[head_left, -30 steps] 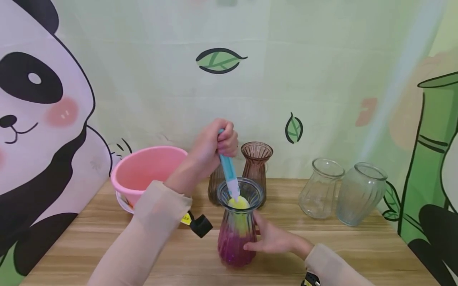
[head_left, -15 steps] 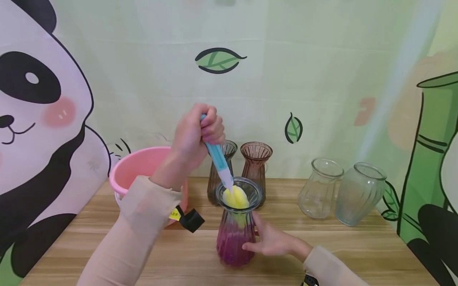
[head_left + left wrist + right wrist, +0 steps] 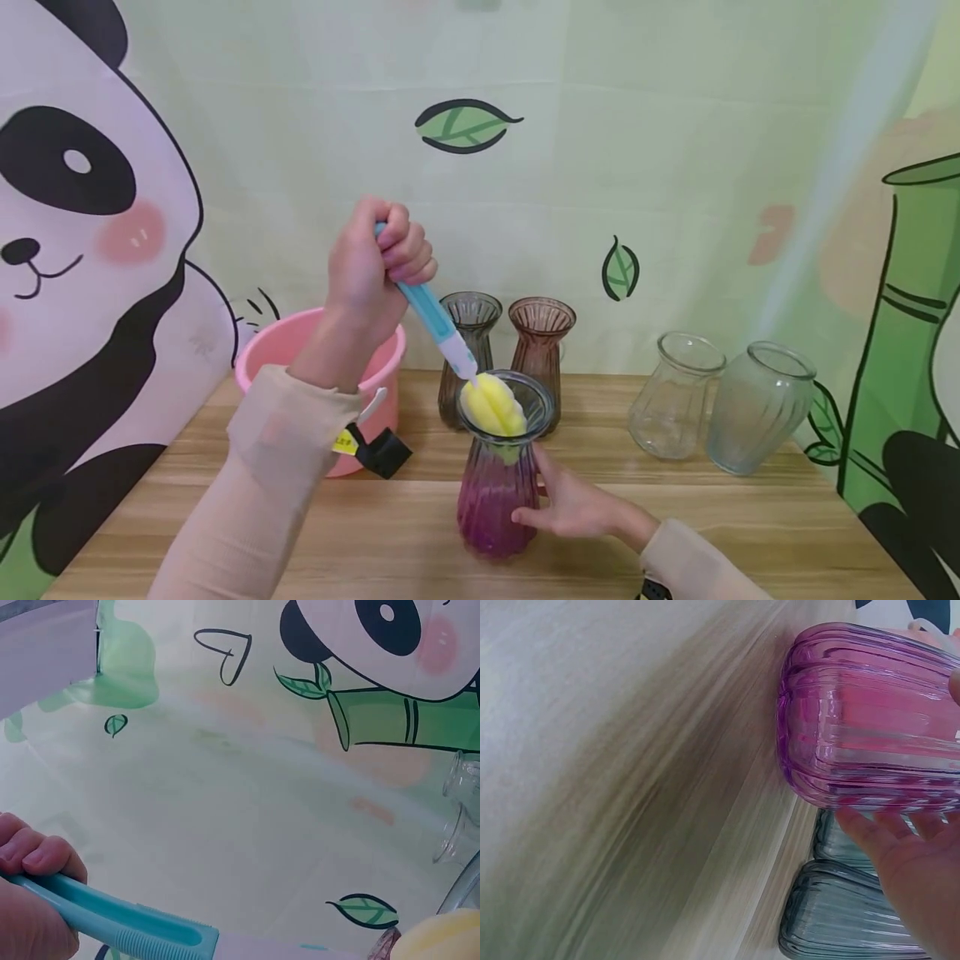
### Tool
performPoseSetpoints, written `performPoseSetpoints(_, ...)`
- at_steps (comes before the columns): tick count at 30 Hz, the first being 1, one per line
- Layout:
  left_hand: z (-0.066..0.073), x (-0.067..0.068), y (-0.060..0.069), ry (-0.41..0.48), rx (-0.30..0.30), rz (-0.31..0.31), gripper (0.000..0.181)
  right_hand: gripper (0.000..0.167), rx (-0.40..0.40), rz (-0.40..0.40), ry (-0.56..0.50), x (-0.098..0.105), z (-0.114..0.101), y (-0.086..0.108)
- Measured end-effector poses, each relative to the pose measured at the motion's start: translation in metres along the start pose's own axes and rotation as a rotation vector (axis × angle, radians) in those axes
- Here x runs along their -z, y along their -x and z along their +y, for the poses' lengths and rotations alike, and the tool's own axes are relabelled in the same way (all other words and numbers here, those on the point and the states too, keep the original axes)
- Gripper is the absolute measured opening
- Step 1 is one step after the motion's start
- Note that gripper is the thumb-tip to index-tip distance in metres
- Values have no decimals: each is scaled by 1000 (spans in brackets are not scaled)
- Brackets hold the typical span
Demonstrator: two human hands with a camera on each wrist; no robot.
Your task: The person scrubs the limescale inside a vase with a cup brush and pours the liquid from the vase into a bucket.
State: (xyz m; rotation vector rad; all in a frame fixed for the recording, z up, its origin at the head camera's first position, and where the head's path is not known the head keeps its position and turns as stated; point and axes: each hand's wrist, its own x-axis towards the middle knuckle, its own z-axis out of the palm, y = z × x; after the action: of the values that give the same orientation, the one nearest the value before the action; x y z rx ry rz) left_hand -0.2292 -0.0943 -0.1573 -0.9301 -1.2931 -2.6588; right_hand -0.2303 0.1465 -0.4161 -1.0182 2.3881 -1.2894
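Observation:
My left hand [image 3: 381,250] grips the blue handle of a sponge bottle brush [image 3: 431,315], which slants down to the right. The brush's yellow sponge head [image 3: 491,404] sits in the mouth of a ribbed glass vase [image 3: 497,508], partly above the rim. This vase fades from clear grey at the top to purple-pink at the base and stands upright on the table. Low on its right side, my right hand [image 3: 573,504] holds it, thumb in front and fingers behind. The left wrist view shows fingers curled round the blue handle [image 3: 135,919].
Behind the vase stand a grey glass vase [image 3: 468,312] and a brown one [image 3: 542,321]. Two clear glass vases [image 3: 667,417] [image 3: 761,417] are at the right. A pink bucket [image 3: 386,408] stands at the left, partly behind my left arm, on the wooden table [image 3: 390,533].
My left hand has moved up and to the left, drawing the brush with it. The sponge head has risen from inside the vase to its mouth. My right hand stays on the vase.

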Motion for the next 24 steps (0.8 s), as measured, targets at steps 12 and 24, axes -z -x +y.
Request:
performPoseSetpoints(12, 57, 25, 17, 367, -142, 132, 32, 92, -31, 25, 7, 0, 1, 2)
performPoseSetpoints(24, 105, 85, 68, 457, -210, 44, 44, 92, -8, 42, -37, -4, 4, 0)
